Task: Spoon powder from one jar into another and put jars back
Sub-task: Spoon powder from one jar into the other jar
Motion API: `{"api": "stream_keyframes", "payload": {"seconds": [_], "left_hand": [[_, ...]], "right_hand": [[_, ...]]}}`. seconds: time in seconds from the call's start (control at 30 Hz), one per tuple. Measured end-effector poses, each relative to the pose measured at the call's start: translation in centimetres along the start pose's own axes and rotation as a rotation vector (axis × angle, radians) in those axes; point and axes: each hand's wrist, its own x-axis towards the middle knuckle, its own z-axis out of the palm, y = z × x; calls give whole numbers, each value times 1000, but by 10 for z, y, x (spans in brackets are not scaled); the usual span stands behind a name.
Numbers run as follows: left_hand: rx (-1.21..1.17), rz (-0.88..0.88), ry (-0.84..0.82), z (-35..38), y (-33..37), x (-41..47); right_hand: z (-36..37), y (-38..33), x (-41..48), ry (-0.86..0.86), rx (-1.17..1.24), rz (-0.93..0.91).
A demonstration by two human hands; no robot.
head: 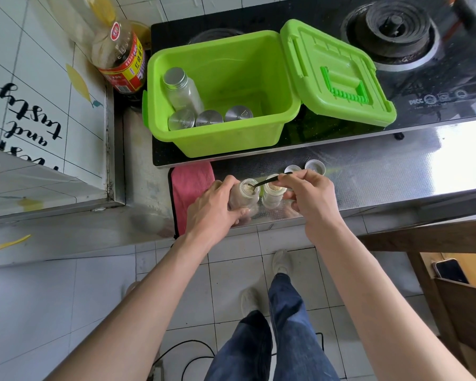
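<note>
On the steel surface [382, 171], in front of the open green box [220, 144] that held four capped jars, we worked close to the front edge. Our left hand [217, 204] had its grip closed round the left jar [249, 189], which seemed to lean a little toward its neighbour. Our right hand [311, 196] pinched the handle of the dark spoon [267, 182], whose bowl sat in that jar's mouth over pale powder. The right jar [274, 193] stood just beside it, open and also holding powder. We could not tell which jar was giving and which receiving. Two white caps [315, 166] lay behind. We judged the step needed the mouths close together, the spoon level and low, and a gentle tip inside the rim, since a spill could go over the edge.
</note>
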Motion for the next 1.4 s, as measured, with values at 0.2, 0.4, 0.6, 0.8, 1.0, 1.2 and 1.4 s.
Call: {"api": "stream_keyframes", "payload": {"seconds": [0.2,0.4,0.6,0.8,1.0,1.2,1.4], "left_hand": [[-2,-8,-1,0,0,0],[0,-11,0,1,1,-1],[-5,-9,-1,0,1,-1],[-6,2,2,1,1,-1],[-4,0,-3,1,-1,-1],[-18,10,-2,1,0,-2],[-16,10,-7,-2,1,-2]], "right_hand": [[-5,-1,0,11,23,1],[-10,-3,0,9,42,-13],[-17,-8,-3,21,35,-20],[-27,-17,-6,39,78,-21],[-40,-19,-2,81,81,-40],[-49,-17,1,113,85,-60],[-48,-18,3,136,53,-86]]}}
